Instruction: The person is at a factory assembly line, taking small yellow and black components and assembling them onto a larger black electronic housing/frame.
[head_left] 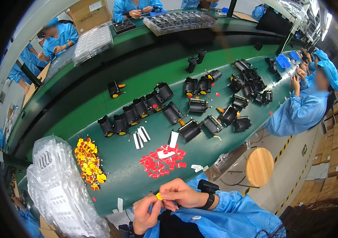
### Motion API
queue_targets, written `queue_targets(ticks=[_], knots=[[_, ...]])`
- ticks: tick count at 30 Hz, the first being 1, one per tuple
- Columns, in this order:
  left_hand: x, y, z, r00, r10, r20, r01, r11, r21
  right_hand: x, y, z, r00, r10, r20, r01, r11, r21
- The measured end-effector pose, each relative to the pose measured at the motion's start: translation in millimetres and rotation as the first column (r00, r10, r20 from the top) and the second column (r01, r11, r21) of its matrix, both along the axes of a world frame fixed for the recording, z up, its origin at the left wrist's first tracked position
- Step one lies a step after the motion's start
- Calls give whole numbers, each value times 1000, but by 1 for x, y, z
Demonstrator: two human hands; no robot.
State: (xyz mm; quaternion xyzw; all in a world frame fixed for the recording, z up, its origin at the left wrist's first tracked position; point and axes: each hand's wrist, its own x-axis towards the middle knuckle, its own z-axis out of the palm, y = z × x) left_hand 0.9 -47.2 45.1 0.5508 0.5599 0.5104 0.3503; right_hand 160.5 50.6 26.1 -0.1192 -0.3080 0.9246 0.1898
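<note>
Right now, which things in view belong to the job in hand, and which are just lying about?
Likely in the job:
- yellow piece, between left hand and right hand
- yellow-and-red pile
- red pieces
- perhaps black parts

Probably just about:
- round stool
- cardboard boxes

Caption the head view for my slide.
Left hand and right hand hold a small yellow piece near red pieces on a green bench.
</note>
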Motion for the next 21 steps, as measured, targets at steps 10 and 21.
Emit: queue_targets(ticks=[10,21], knots=[[-14,19,12,944,16,-328,26,992,124,21,12,3,990,-28,-141,-26,929,-370],[-42,107,-4,433,-364,-825,70,926,-372,50,36,13,922,-384,45,387,917,-100]])
